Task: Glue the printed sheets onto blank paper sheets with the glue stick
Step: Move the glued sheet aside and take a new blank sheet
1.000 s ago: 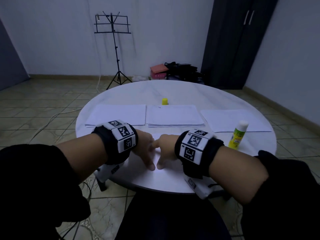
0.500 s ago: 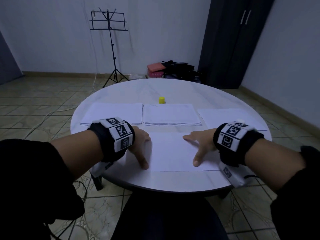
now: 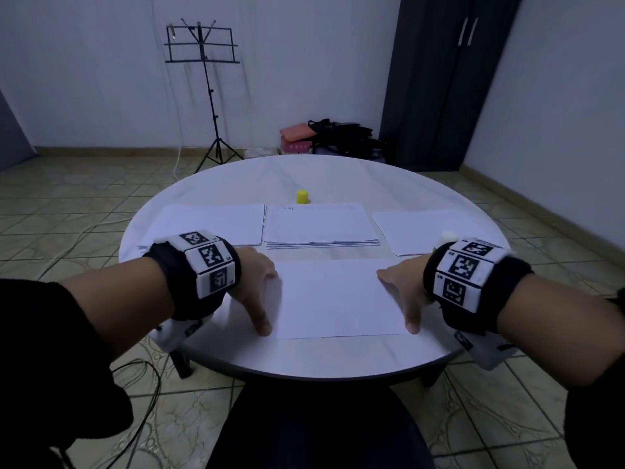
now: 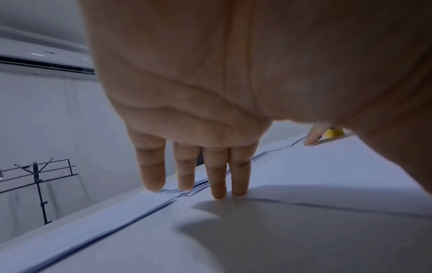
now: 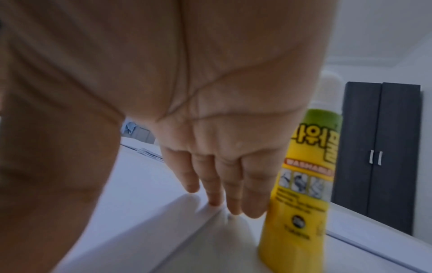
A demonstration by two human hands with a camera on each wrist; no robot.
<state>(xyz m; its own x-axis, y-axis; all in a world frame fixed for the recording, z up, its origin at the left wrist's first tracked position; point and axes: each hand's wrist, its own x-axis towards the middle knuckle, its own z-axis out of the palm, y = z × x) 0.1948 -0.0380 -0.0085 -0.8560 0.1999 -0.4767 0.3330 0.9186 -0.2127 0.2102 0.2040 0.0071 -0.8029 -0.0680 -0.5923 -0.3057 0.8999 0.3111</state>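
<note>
Music stand (image 3: pixel 203 79) by far wall; dark wardrobe (image 3: pixel 449 79) right; bags (image 3: pixel 338 137) on floor.

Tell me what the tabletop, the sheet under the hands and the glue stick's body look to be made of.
Tabletop: likely marble-look laminate or stone, pale with faint veining and a slight sheen; cannot tell which.
Sheet: plain matte white paper, thin and lying flat.
Glue stick: apparently smooth plastic, with a glossy yellow and green printed label.

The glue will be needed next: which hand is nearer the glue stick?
Right. The right hand rests beside the glue stick; the left hand presses the sheet's opposite edge.
</note>
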